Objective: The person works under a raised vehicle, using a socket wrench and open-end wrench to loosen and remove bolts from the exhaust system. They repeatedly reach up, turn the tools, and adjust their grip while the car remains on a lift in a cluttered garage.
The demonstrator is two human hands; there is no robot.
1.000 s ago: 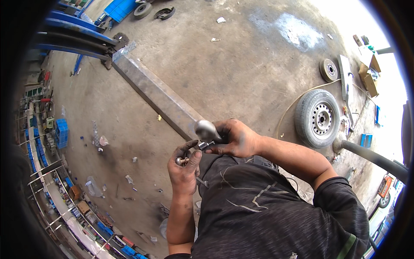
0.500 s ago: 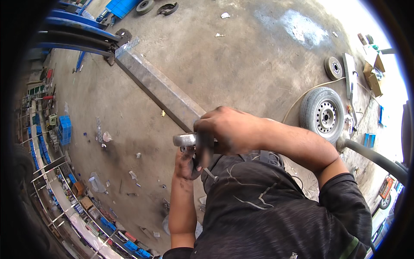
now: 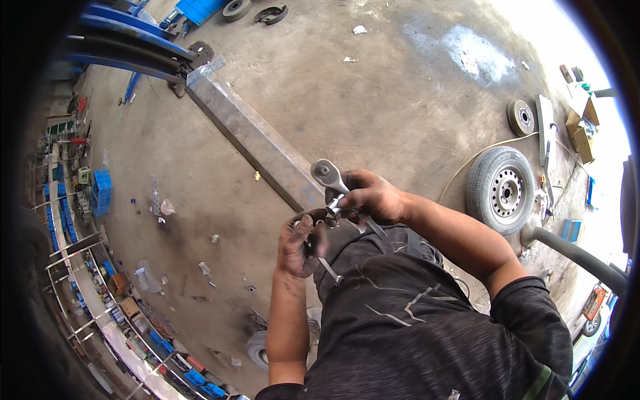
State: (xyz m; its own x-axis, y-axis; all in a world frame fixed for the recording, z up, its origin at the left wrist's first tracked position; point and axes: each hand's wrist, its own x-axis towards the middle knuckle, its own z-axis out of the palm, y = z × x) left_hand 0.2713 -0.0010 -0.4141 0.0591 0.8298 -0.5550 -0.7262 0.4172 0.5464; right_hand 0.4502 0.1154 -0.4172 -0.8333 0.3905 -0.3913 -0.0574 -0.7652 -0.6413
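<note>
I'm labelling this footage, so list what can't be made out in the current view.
Head view:
Silver metal ratchet: handle partly hidden by the right hand.
Thin silver metal shaft: upper end hidden by the left hand, so how it is held is unclear.
Blue plastic crate: upper part cut off by the top edge.
Brown cardboard box: contents too small to name.

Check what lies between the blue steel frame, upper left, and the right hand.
Head view: a long metal floor strip, then the silver ratchet held in the right hand.
</note>
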